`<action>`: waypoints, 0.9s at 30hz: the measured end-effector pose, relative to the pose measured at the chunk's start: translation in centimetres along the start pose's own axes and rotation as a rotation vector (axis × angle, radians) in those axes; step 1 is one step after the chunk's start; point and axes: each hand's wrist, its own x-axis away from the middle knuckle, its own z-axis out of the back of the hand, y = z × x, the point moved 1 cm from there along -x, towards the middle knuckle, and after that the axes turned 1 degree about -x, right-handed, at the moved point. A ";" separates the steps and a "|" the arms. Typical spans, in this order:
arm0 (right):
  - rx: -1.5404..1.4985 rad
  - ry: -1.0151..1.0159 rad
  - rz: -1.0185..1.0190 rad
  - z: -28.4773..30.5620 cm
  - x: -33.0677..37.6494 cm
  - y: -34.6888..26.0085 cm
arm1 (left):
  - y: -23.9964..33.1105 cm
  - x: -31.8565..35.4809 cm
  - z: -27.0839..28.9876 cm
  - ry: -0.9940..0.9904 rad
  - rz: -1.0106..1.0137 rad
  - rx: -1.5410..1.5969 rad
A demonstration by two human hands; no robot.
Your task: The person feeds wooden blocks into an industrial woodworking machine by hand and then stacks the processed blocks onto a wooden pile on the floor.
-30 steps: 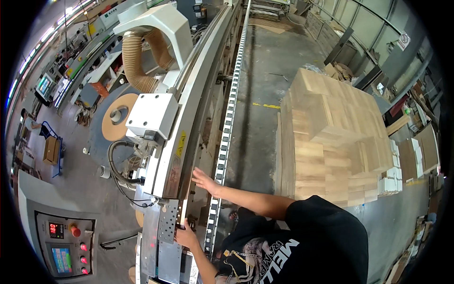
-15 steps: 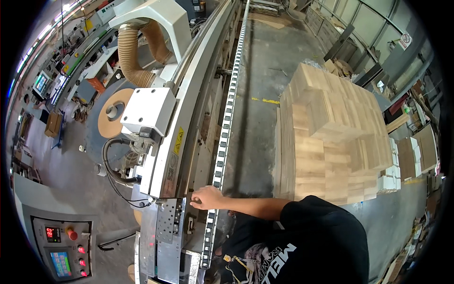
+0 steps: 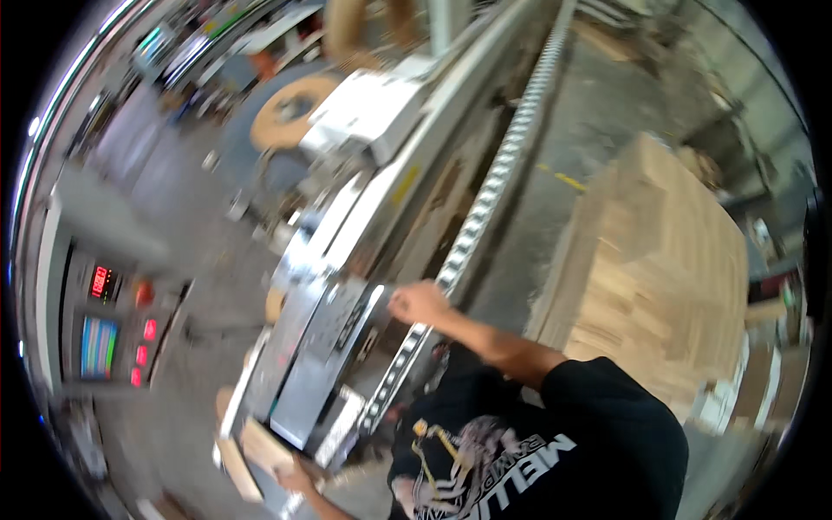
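My left hand [image 3: 295, 478] is low in the view, its fingers at the end of a short pale wooden board [image 3: 264, 444], which it appears to grip. Beside that board lies a narrower wooden piece [image 3: 240, 470], at the near end of the machine's metal bed [image 3: 303, 394]. My right hand [image 3: 420, 303] is curled closed over the gap between the metal bed and a chain conveyor track [image 3: 485, 204]. Motion blurs it, and whatever its fingers may hold is hidden. The white machine housing [image 3: 368, 113] rises beyond the bed.
A control panel [image 3: 74, 334] with a lit screen and red buttons stands at left. Behind it, a roll of tan edging strip [image 3: 264, 130] lies on a round grey plate. A tall stack of wooden boards [image 3: 659, 295] fills the right side, beyond the track.
The view has swung, so the machine sits further right and tilted. My left hand and the two wooden pieces have come into view. The right hand stays curled near the bed's edge.
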 end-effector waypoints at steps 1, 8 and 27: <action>-0.014 0.006 0.032 0.2 -0.2 0.5 | -0.2 -1.0 0.1 0.009 -0.071 0.066; 0.031 0.053 0.001 0.8 -0.9 -0.4 | 7.4 0.0 7.8 -0.180 0.078 0.179; -0.662 -0.094 -0.127 -3.9 3.5 -5.9 | 33.4 2.9 1.0 -0.367 -0.897 0.285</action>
